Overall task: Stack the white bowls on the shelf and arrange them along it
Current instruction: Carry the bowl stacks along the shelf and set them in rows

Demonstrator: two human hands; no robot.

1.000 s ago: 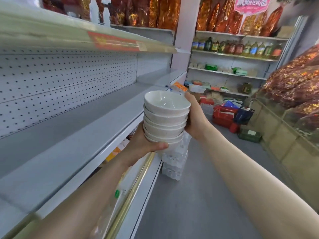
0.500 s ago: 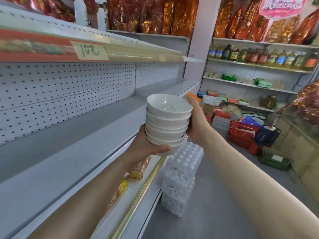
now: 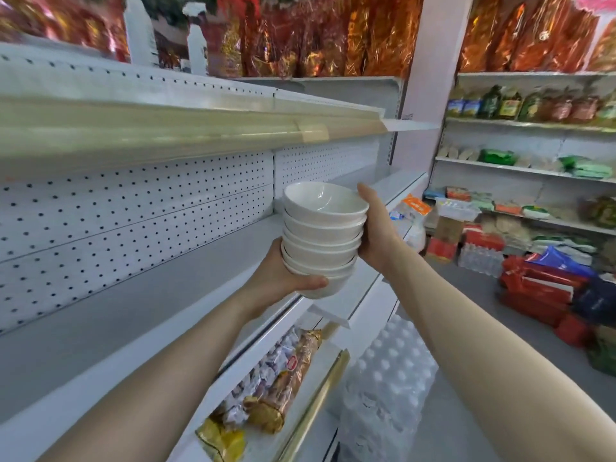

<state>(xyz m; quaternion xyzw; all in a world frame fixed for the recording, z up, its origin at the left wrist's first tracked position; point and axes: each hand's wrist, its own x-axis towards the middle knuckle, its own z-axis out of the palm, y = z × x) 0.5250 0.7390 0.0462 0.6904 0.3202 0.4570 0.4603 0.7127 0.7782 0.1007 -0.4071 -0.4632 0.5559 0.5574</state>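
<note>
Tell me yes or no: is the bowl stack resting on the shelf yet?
No: the bowl stack is held above the shelf by the left hand underneath and right hand.

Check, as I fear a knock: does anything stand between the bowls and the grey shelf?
Nothing visible does. The left hand and right hand hold the bowls by the front edge of the shelf; the upper shelf sits well above them.

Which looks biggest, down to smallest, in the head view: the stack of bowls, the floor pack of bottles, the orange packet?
1. pack of bottles
2. stack of bowls
3. orange packet, farther off, so its true size is unsure
</note>
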